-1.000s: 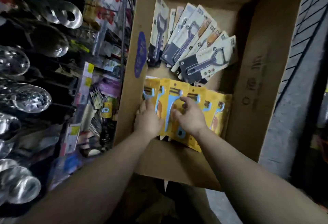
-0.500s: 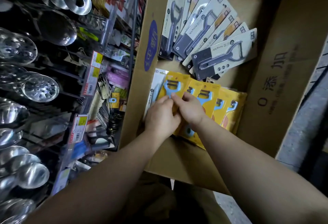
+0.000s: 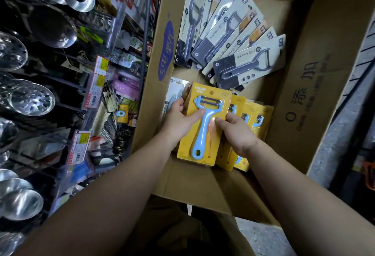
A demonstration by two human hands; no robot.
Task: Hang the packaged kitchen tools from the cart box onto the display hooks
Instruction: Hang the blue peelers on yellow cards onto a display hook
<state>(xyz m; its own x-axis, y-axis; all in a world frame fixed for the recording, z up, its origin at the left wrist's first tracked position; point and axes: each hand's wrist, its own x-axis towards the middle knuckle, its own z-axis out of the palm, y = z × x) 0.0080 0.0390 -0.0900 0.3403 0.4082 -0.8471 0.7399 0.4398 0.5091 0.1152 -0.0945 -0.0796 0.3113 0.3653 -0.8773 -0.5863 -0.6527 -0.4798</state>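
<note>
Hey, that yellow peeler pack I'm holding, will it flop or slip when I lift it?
The yellow pack is a flat card, probably fairly stiff. It looks light. Its glossy blister may be slippery, so keep both hands, left and right, on the edges.

A single head-worn camera looks steeply down, close above the open brown cardboard box (image 3: 316,85); dark display shelving (image 3: 60,93) runs along the box's left.
</note>
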